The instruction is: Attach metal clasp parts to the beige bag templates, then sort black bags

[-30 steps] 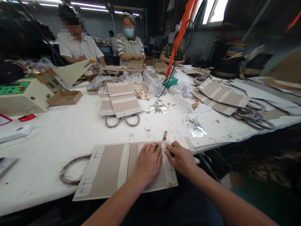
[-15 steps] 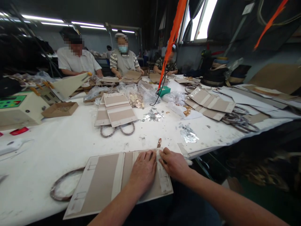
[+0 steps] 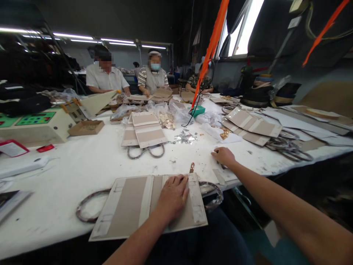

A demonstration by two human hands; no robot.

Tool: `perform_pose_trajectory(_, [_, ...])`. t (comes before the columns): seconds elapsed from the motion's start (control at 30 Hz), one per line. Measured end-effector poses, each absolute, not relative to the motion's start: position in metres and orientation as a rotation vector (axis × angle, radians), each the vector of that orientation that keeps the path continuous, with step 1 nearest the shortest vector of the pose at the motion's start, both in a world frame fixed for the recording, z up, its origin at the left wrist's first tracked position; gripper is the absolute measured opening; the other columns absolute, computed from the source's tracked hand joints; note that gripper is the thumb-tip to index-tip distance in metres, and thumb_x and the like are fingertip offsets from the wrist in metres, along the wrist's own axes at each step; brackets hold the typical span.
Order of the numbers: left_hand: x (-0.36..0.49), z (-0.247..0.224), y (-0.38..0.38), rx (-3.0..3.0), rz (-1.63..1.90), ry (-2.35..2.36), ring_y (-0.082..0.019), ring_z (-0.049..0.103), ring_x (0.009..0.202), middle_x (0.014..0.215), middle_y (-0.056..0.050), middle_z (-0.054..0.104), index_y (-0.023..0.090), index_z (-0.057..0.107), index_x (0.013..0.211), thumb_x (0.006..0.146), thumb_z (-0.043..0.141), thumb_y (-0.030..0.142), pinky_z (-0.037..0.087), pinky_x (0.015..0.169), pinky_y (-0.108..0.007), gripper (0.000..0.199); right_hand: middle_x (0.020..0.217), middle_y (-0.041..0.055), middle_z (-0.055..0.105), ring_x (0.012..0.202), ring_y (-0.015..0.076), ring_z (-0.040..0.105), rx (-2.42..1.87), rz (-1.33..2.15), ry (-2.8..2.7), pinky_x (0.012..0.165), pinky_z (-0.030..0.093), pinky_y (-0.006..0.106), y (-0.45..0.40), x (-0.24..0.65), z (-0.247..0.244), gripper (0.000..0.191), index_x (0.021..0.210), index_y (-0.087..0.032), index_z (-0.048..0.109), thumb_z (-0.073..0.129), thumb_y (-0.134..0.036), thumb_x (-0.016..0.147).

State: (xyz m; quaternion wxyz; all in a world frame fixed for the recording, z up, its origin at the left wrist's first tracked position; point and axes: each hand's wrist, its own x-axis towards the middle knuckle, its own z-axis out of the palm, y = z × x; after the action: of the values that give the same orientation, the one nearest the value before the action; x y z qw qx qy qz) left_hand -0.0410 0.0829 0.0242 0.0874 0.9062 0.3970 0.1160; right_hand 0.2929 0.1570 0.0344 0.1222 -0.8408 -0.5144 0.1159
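A beige bag panel (image 3: 128,202) with pale strips lies flat at the table's front edge. My left hand (image 3: 175,193) rests on its right half, fingers stretched out and lying flat. Brown loop handles stick out at both ends, the left handle (image 3: 82,206) and the plastic-wrapped right handle (image 3: 216,197). Beyond the panel's far edge pokes a small gold-coloured metal tab (image 3: 192,167). Farther right, my right hand (image 3: 224,156) is down at the table with curled fingers, covering the small pile of silver plates there. Whatever lies between those fingers is hidden.
Stacked panels (image 3: 150,132) with handles lie ahead, and more panels (image 3: 252,125) to the right. Silver pieces (image 3: 184,137) are scattered mid-table. A cardboard tray (image 3: 86,128) and a control box (image 3: 41,125) stand left. An orange strip (image 3: 211,51) hangs down. Several people sit opposite.
My right hand has left the panel's right end and moved forward and right to the silver plates. The right handle has come into view. My left hand stays on the panel.
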Motion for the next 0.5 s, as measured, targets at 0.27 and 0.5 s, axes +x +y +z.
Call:
perform_pose_trajectory(0.27, [-0.041,0.022,0.084,2.676,0.370,1.171,-0.025,0.044,0.128,0.148,-0.005,0.051,0.019,0.048,0.154,0.105,0.048,0.035,0.034,0.116,-0.043,0.052,0.113,0.0051,0.073,0.106,0.0272,0.065,-2.550,0.347,-1.471,0.075,0.043,0.033,0.172,0.298,0.018,0.026,0.102,-0.029,0.079,0.062,-0.041,0.086])
perform_pose_trajectory(0.5, [-0.042,0.024,0.083,2.651,0.371,1.180,-0.026,0.043,0.128,0.146,-0.004,0.052,0.019,0.049,0.153,0.104,0.050,0.035,0.035,0.114,-0.044,0.052,0.088,0.0079,0.073,0.080,0.0185,0.066,-2.376,0.550,-1.498,0.069,0.045,0.027,0.174,0.289,0.042,0.019,0.093,-0.017,0.078,0.066,-0.026,0.081])
